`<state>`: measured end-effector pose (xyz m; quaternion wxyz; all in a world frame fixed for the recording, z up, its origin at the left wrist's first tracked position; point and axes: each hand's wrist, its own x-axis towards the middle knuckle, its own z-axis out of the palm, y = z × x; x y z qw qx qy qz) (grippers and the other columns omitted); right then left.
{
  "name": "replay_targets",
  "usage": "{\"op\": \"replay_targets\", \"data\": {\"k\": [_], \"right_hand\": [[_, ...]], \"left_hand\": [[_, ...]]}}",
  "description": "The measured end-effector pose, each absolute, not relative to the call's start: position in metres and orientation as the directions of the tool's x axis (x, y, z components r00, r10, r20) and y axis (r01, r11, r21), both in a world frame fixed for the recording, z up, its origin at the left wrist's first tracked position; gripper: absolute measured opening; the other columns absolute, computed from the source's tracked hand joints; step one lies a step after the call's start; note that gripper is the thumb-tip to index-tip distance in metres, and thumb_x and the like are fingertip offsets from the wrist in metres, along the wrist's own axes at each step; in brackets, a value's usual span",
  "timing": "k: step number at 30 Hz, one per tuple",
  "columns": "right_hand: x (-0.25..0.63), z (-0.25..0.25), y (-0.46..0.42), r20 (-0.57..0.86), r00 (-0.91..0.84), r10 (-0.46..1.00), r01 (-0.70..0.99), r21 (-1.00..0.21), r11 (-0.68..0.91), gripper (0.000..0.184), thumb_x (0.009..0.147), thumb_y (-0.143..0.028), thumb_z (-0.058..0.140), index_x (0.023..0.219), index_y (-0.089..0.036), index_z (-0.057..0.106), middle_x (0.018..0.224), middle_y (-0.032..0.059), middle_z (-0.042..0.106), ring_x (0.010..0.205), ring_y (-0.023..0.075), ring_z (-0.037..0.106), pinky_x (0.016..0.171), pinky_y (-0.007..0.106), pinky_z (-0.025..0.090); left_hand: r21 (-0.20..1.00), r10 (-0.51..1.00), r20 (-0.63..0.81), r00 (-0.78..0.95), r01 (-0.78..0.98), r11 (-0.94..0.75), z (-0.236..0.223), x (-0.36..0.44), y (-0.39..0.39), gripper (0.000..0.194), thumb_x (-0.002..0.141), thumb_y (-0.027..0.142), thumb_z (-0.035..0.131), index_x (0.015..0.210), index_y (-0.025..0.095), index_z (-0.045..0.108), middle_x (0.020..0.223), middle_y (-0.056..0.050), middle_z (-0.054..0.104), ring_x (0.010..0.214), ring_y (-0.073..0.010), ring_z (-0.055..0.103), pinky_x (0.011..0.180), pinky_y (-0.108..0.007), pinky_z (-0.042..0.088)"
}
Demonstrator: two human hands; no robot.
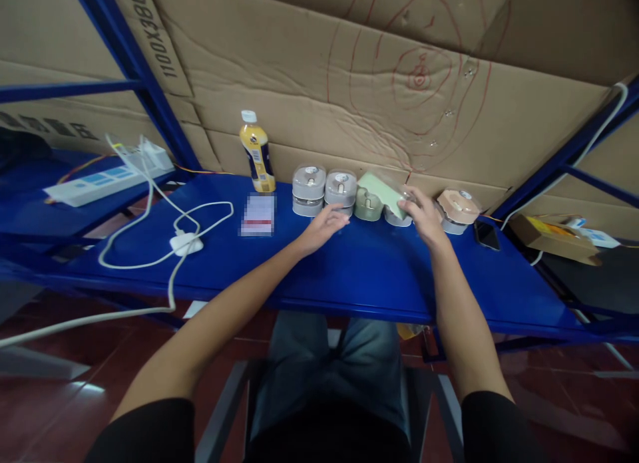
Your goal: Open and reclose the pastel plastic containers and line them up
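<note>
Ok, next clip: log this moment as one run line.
left hand: open, nearest stacked round containers | right hand: on pale green lid | surface: blue metal shelf

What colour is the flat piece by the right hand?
The flat piece is pale green, best seen in the head view.

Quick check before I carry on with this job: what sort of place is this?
Probably a storeroom or warehouse: a blue steel shelving rack, large brown corrugated cardboard sheets behind it, and a dark red tiled floor below.
</note>
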<state>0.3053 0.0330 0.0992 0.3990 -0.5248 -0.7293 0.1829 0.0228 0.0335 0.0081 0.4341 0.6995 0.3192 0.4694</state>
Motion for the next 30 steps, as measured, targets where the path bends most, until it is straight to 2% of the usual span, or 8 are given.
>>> {"op": "replay_targets", "data": {"k": [4, 7, 9, 15, 20, 25, 28, 30], "right_hand": [[0.31, 0.08, 0.024, 0.29, -0.497, 0.818, 0.383, -0.772, 0.507, 0.063, 0.084, -0.056, 0.065, 0.141, -0.029, 0.061, 0.134, 0.0062, 0.07, 0.123, 0.0351, 0.065, 0.101, 0.048, 0.056], [0.302, 0.067, 0.023, 0.185, -0.627, 0.757, 0.32, -0.825, 0.466, 0.069, 0.079, -0.05, 0.076, 0.142, -0.029, 0.059, 0.132, 0.0064, 0.07, 0.122, 0.0338, 0.066, 0.103, 0.049, 0.056], [0.298, 0.062, 0.024, 0.128, -0.668, 0.733, 0.323, -0.837, 0.441, 0.077, 0.076, -0.047, 0.081, 0.146, -0.027, 0.054, 0.131, 0.0073, 0.07, 0.12, 0.0327, 0.067, 0.103, 0.048, 0.056], [0.297, 0.055, 0.027, 0.138, -0.682, 0.718, 0.391, -0.761, 0.517, 0.095, 0.068, -0.042, 0.09, 0.152, -0.026, 0.048, 0.145, 0.0093, 0.064, 0.135, 0.0351, 0.06, 0.116, 0.053, 0.049], [0.285, 0.043, 0.024, 0.23, -0.612, 0.757, 0.538, -0.581, 0.611, 0.103, 0.062, -0.054, 0.095, 0.151, -0.023, 0.053, 0.149, 0.0157, 0.061, 0.137, 0.0414, 0.058, 0.118, 0.061, 0.045], [0.271, 0.041, 0.016, 0.368, -0.591, 0.718, 0.548, -0.471, 0.692, 0.097, 0.066, -0.061, 0.09, 0.148, -0.021, 0.057, 0.14, 0.0172, 0.065, 0.132, 0.0404, 0.061, 0.116, 0.059, 0.048], [0.28, 0.05, 0.017, 0.382, -0.554, 0.74, 0.559, -0.488, 0.671, 0.089, 0.069, -0.057, 0.087, 0.146, -0.022, 0.058, 0.138, 0.0153, 0.067, 0.125, 0.0379, 0.065, 0.11, 0.056, 0.053], [0.293, 0.057, 0.021, 0.366, -0.492, 0.79, 0.591, -0.525, 0.612, 0.083, 0.074, -0.056, 0.083, 0.145, -0.022, 0.059, 0.133, 0.0142, 0.069, 0.116, 0.0352, 0.069, 0.104, 0.054, 0.056]], "left_hand": [[0.943, 0.87, 0.328, 0.368, -0.172, -0.283, 0.01, 0.018, 0.036, 0.072, 0.09, 0.07, 0.067, 0.141, 0.021, 0.05, 0.127, -0.017, 0.071, 0.12, -0.0326, 0.071, 0.105, -0.052, 0.054], [0.963, 0.873, 0.266, 0.41, -0.08, -0.255, 0.014, 0.017, 0.031, 0.075, 0.078, 0.059, 0.085, 0.136, 0.02, 0.058, 0.125, -0.013, 0.072, 0.118, -0.0324, 0.069, 0.103, -0.049, 0.055], [0.96, 0.867, 0.247, 0.432, 0.015, -0.281, 0.016, 0.017, 0.027, 0.083, 0.07, 0.05, 0.093, 0.138, 0.019, 0.057, 0.129, -0.013, 0.07, 0.12, -0.0327, 0.068, 0.102, -0.048, 0.055], [0.852, 0.826, 0.336, 0.452, 0.229, -0.471, 0.015, 0.017, 0.023, 0.098, 0.062, 0.046, 0.096, 0.144, 0.017, 0.051, 0.141, -0.017, 0.064, 0.128, -0.0365, 0.064, 0.109, -0.054, 0.051], [0.755, 0.804, 0.352, 0.479, 0.363, -0.546, 0.011, 0.018, 0.024, 0.105, 0.058, 0.051, 0.096, 0.147, 0.019, 0.049, 0.144, -0.017, 0.063, 0.132, -0.0392, 0.062, 0.113, -0.057, 0.049], [0.704, 0.8, 0.344, 0.492, 0.429, -0.567, 0.011, 0.021, 0.024, 0.114, 0.058, 0.053, 0.096, 0.153, 0.017, 0.044, 0.143, -0.019, 0.064, 0.132, -0.0416, 0.063, 0.112, -0.058, 0.05], [0.667, 0.789, 0.355, 0.501, 0.456, -0.589, 0.012, 0.021, 0.023, 0.116, 0.061, 0.054, 0.094, 0.156, 0.016, 0.04, 0.148, -0.02, 0.06, 0.136, -0.0411, 0.06, 0.114, -0.057, 0.049], [0.617, 0.771, 0.375, 0.515, 0.482, -0.622, 0.014, 0.019, 0.022, 0.109, 0.066, 0.053, 0.092, 0.156, 0.017, 0.043, 0.15, -0.02, 0.057, 0.139, -0.0403, 0.057, 0.117, -0.056, 0.046]]}}
